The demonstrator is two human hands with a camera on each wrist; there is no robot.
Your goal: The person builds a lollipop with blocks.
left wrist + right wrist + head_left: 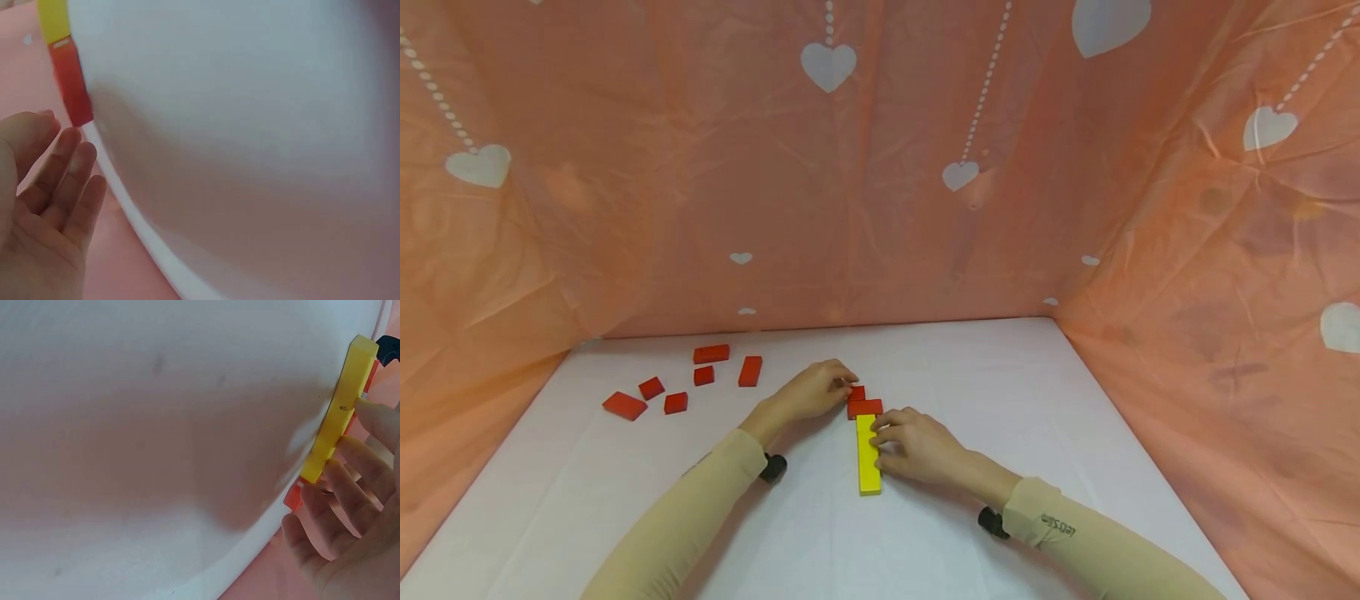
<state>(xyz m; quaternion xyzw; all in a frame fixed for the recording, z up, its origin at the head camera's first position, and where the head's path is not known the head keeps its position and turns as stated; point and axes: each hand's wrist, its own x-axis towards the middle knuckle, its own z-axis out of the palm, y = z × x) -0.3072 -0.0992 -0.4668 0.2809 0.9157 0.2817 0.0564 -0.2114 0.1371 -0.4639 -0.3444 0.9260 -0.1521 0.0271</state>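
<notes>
Just left of the centre line in the head view, my left hand (820, 388) has its fingertips at a small red block (857, 392). In the left wrist view its fingers are loosely extended beside the end of the red pieces (72, 84). Directly in front of the small block lies a wider red block (865, 408), crosswise. From that block a straight yellow row of blocks (869, 467) runs toward me, with a seam near its far end. My right hand (921, 446) lays its fingertips along the row's right side; the right wrist view shows them spread along the yellow row (340, 412).
Several loose red blocks lie at the back left of the white table (1000, 400), among them a flat slanted one (625, 406) and an upright-lying rectangle (750, 371). Pink cloth with white hearts (827, 67) walls the back and both sides.
</notes>
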